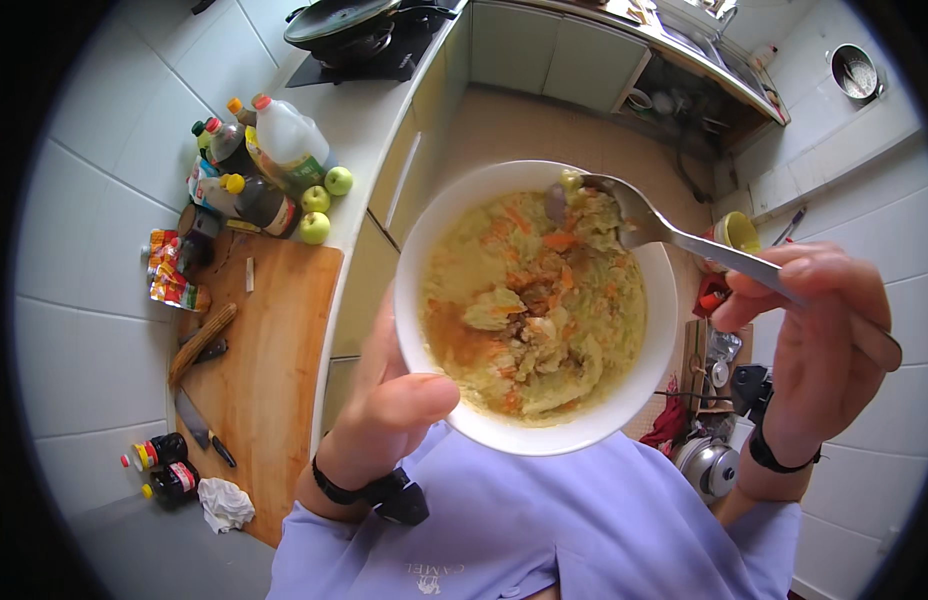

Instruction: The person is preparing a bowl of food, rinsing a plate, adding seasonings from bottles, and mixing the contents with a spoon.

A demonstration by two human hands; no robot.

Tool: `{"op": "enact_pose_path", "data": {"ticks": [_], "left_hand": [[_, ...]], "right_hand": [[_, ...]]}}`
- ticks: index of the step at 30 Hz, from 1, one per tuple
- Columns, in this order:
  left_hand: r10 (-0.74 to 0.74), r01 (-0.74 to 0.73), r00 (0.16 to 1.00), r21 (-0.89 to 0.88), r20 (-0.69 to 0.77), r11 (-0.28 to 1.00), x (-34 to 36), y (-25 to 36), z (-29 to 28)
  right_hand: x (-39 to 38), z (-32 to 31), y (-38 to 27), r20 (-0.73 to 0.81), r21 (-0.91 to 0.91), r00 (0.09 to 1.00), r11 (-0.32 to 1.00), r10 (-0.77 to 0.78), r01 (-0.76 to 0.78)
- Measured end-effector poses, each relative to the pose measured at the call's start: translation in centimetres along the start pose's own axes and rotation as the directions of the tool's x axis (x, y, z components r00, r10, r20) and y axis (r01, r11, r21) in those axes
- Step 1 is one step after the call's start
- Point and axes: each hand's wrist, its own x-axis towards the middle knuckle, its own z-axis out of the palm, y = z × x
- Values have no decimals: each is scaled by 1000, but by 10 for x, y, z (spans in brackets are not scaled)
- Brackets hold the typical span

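While the left hand [379, 408] holds the round white bowl [408, 290] of chunky yellow soup [544, 310] right of the brown wooden board [274, 350] — the right hand [819, 320] gripping a silver metal spoon [724, 257] — a tilt could cause spilling.

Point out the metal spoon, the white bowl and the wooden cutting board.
Metal spoon [729, 258]: head view, on its handle.
White bowl [662, 310]: head view, on its right rim.
Wooden cutting board [279, 335]: head view, on its bare surface.
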Motion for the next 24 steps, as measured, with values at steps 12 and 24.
{"op": "enact_pose_path", "data": {"ticks": [12, 24], "left_hand": [[10, -7, 998, -45, 62, 999, 9, 1, 1], [1, -1, 1000, -3, -2, 1000, 13, 2, 0]], "right_hand": [[4, 25, 13, 84, 482, 925, 797, 371, -363], [11, -8, 5, 79, 55, 994, 996, -79, 74]]}}
